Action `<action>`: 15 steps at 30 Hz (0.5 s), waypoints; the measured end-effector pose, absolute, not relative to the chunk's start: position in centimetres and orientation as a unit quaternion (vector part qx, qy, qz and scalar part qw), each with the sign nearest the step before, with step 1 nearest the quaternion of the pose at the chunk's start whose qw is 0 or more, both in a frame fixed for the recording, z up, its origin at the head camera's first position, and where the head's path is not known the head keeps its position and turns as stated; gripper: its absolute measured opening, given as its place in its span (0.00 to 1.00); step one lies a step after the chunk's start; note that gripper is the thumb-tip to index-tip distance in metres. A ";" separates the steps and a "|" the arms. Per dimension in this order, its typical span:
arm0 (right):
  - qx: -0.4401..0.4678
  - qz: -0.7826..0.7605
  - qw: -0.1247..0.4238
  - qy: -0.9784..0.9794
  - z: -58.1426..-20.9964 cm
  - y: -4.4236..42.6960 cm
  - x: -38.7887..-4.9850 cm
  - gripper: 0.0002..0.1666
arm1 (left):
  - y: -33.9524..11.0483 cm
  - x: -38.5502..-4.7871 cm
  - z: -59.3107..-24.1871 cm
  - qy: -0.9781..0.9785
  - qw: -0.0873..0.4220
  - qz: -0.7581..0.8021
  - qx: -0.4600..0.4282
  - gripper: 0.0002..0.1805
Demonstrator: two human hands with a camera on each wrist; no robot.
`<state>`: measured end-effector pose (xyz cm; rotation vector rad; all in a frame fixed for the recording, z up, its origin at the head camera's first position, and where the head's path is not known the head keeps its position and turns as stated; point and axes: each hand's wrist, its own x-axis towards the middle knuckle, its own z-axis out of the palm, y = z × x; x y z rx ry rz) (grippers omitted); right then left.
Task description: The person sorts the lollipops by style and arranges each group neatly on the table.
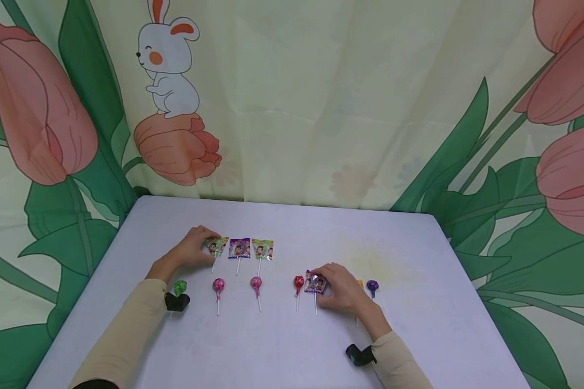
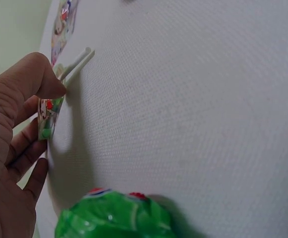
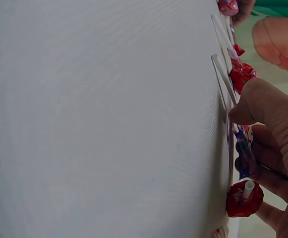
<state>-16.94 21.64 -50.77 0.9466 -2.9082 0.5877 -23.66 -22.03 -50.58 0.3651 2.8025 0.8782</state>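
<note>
My left hand (image 1: 192, 249) pinches a flat green-wrapped lollipop (image 1: 217, 246) at the left end of a back row, beside a purple-wrapped one (image 1: 239, 248) and another green one (image 1: 263, 249). In the left wrist view, the thumb and fingers of my left hand (image 2: 17, 124) grip the green wrapper (image 2: 46, 119). My right hand (image 1: 342, 289) holds a flat purple-wrapped lollipop (image 1: 314, 283), just right of a round red lollipop (image 1: 298, 282). In the right wrist view, my right hand (image 3: 277, 134) has its thumb by the stick and fingers behind the purple wrapper (image 3: 245, 156).
Two pink lollipops (image 1: 218, 285) (image 1: 256, 283) lie mid-table. A round green one (image 1: 180, 287) is beside my left wrist. Past my right hand are a dark purple lollipop (image 1: 372, 285) and a partly hidden orange one (image 1: 360, 283). A printed curtain (image 1: 292, 108) hangs behind the white table (image 1: 253, 356).
</note>
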 end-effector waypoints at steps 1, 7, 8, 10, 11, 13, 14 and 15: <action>0.301 0.189 0.014 -0.935 -50.7 21.7 -17.0 0.36 | -22.0 -23.7 -50.6 0.943 0.091 0.295 0.123 0.33; 0.286 0.192 0.005 -0.939 -50.0 21.7 -17.1 0.34 | -22.0 -23.6 -50.5 0.943 0.091 0.295 0.123 0.34; 0.283 0.194 0.005 -0.939 -49.9 21.7 -17.2 0.34 | -22.0 -23.6 -50.5 0.943 0.091 0.295 0.123 0.34; 0.279 0.198 0.005 -0.940 -49.6 21.7 -17.3 0.33 | -22.0 -23.6 -50.6 0.943 0.090 0.295 0.124 0.34; 0.278 0.198 0.006 -0.940 -49.6 21.7 -17.4 0.34 | -22.0 -23.6 -50.6 0.943 0.090 0.294 0.124 0.33; 0.275 0.198 0.010 -0.941 -49.4 21.7 -17.7 0.34 | -22.0 -23.7 -50.7 0.943 0.090 0.294 0.124 0.33; 0.275 0.198 0.011 -0.941 -49.4 21.7 -17.8 0.34 | -22.0 -23.7 -50.7 0.943 0.090 0.295 0.124 0.33; 0.276 0.199 0.014 -0.940 -49.3 21.7 -17.9 0.34 | -22.0 -23.7 -50.7 0.943 0.090 0.295 0.123 0.33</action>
